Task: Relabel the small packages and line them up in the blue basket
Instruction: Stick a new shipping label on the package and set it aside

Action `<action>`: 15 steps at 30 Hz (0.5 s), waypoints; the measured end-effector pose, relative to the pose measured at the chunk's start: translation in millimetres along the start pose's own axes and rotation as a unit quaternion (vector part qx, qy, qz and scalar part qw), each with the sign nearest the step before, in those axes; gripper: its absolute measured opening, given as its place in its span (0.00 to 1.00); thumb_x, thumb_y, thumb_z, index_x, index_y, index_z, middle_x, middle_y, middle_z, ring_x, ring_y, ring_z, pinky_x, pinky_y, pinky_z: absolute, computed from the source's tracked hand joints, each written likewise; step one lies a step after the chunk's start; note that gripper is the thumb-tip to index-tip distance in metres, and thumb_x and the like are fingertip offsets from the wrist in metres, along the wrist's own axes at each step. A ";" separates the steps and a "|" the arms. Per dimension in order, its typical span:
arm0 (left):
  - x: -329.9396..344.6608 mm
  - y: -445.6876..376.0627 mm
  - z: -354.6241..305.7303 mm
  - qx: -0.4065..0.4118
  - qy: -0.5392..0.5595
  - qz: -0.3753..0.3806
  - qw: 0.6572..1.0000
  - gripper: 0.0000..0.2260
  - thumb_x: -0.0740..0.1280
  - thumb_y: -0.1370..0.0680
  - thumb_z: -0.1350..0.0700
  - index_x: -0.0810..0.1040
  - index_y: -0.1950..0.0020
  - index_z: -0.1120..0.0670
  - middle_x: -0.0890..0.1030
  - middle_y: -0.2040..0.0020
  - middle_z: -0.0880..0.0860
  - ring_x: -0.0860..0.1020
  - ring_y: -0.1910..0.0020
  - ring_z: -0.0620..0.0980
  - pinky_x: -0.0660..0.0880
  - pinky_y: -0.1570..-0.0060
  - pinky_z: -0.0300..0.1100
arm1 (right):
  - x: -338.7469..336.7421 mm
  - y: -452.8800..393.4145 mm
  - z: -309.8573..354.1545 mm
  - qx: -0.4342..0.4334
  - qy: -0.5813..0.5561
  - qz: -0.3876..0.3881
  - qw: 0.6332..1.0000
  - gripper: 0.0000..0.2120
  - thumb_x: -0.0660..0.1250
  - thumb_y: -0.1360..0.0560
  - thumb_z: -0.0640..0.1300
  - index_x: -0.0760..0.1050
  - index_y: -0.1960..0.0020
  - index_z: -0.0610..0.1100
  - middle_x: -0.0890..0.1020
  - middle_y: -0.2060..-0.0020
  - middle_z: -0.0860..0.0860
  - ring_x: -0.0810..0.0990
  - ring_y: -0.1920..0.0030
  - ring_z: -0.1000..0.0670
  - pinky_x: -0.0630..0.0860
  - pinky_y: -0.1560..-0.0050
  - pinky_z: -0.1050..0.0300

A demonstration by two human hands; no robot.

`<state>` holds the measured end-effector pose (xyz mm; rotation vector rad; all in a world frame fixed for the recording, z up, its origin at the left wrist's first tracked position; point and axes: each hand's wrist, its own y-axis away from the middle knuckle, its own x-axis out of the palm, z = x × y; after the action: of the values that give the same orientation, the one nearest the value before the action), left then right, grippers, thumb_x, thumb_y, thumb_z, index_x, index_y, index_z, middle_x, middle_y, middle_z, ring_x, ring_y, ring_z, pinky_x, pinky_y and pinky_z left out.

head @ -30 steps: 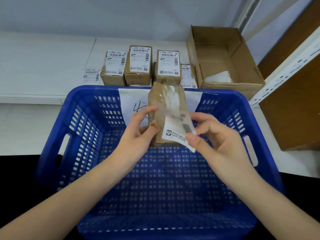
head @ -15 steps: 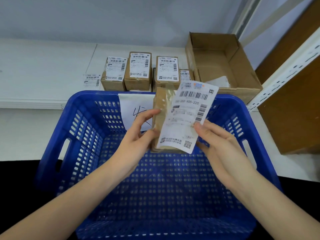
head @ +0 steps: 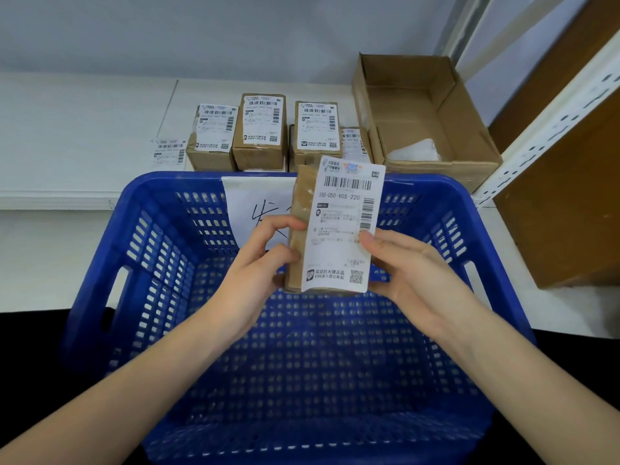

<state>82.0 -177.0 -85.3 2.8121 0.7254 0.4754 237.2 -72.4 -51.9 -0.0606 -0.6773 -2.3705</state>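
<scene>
Nearest you, the perforated blue plastic basket [head: 100, 297] fills the lower view, its slotted floor bare beneath your forearms. Above that floor, your left hand [head: 255, 273] grasps the small brown cardboard package [head: 298, 236] from its left side, thumb and fingers curled round the near edge, holding it upright over the middle of the basket. Your right hand [head: 412, 273] grips the right side of the same package, its thumb pressing on the white printed shipping label [head: 345, 226] that covers the package's front face, barcode at the top and QR code at the bottom right. The label's top edge stands slightly above the package.

Behind the package, a white paper sheet with black handwriting [head: 255, 203] hangs on the basket's far inner wall, partly hidden by your left fingers.

Beyond the basket, on the white shelf [head: 67, 146], a cluster of small labelled brown boxes [head: 261, 132] stands close together, just behind the far rim. A loose white label [head: 167, 151] lies flat to their left. To their right sits a large open cardboard carton [head: 469, 129], holding something white in its near corner. A white perforated metal upright [head: 550, 129] rises at the far right.
</scene>
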 end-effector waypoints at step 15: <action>2.9 -2.2 1.1 -0.004 -0.027 0.015 1.000 0.15 0.58 0.19 0.52 0.78 0.61 0.41 0.81 0.50 0.42 0.79 0.59 0.39 0.72 0.69 0.35 | 0.8 0.5 -0.7 0.023 -0.011 -0.019 0.999 0.13 0.67 0.27 0.44 0.81 0.45 0.43 0.84 0.49 0.50 0.81 0.44 0.50 0.74 0.39 0.41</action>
<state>83.8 -173.7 -86.2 2.8201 0.6686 0.4054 237.0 -73.5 -52.2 -0.0535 -0.7500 -2.3924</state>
